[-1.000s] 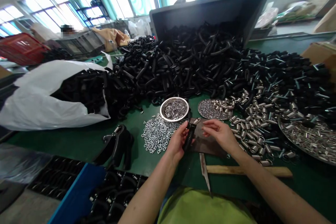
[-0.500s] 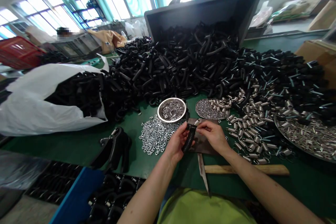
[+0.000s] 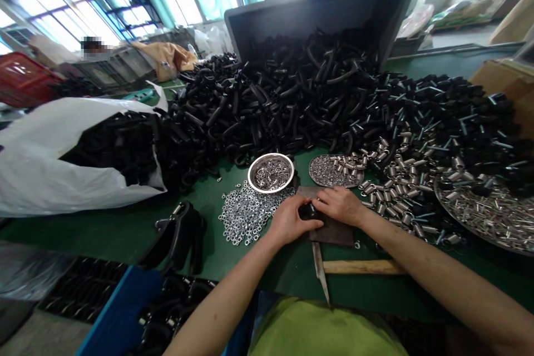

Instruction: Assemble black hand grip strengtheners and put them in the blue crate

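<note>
Both of my hands press together over a small black handle piece (image 3: 307,212) on a dark metal block (image 3: 334,230) at the table's near middle. My left hand (image 3: 290,221) is closed around the black piece from the left. From the right, my right hand (image 3: 340,204) lies curled over its top, fingers bent down on it. Most of the piece is hidden under my fingers. A loose heap of silver nuts (image 3: 246,211) lies just left of my left hand.
A steel bowl (image 3: 271,173) and a flat plate (image 3: 334,171) of small metal parts sit behind my hands. Silver springs (image 3: 400,194) spread to the right. A huge pile of black handles (image 3: 300,94) fills the back. A wooden-handled tool (image 3: 359,267) lies near me; assembled grippers (image 3: 179,233) lie at left.
My left hand held the black piece upright above the block; both hands have now lowered it flat onto the block, and my right hand has come over to cover it.
</note>
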### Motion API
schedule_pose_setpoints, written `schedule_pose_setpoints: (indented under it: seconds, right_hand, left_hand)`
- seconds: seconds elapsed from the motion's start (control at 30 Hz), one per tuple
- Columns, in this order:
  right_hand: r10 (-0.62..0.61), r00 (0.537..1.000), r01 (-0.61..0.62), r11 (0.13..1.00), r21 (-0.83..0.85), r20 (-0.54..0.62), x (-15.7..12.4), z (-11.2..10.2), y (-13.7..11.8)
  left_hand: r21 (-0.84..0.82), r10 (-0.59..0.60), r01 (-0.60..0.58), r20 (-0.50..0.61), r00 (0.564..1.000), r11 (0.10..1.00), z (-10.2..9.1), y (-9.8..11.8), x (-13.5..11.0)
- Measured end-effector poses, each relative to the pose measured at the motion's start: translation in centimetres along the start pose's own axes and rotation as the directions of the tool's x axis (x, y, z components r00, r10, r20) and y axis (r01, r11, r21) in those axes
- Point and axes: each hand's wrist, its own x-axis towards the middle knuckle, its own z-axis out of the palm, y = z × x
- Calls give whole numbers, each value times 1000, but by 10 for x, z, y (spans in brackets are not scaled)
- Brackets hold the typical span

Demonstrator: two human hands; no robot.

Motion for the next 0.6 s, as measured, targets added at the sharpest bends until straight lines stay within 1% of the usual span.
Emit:
schedule_pose_setpoints:
  seconds: [0.07, 0.1, 0.13, 0.2, 0.27, 0.33, 0.4, 0.47, 0.53, 0.6]
  right_hand:
    - [-35, 999, 36, 999, -29, 30, 1, -8, 2]
    - [-22, 999, 23, 999, -32, 43, -1, -13, 1]
    - [16, 999, -15, 999, -28, 52, -4, -20, -1]
    - [148, 987, -148, 989, 1, 68, -16, -36, -9]
    - [256, 958, -265, 962, 60, 126, -35, -51, -25]
    - [275, 933, -310, 941, 134, 233, -59, -59, -46]
    - [275, 912, -333, 930, 154, 305, -80, -59, -68]
    - [304, 898, -358, 926, 124, 319, -96, -51, -84]
    - [335, 887, -383, 918, 100, 318, -105, -45, -91]
    - [345, 877, -402, 908, 119, 334, -107, -48, -90]
  left_hand:
    - [201, 65, -64, 0, 998, 978, 4, 2, -6]
    - [269, 80, -80, 10, 997, 960, 6, 3, -10]
    - [316, 84, -85, 17, 996, 945, 7, 3, -12]
    - [355, 68, -65, 5, 998, 933, 10, 3, -16]
    - [359, 36, -22, -31, 999, 933, 12, 1, -18]
    - [364, 6, 17, -61, 998, 931, 13, 0, -17]
    - [368, -7, 31, -64, 998, 929, 14, -1, -16]
    - [362, -5, 25, -56, 998, 932, 13, -1, -15]
    - [345, 0, 18, -53, 999, 939, 12, -1, -15]
    - [328, -4, 22, -54, 999, 945, 11, 0, -15]
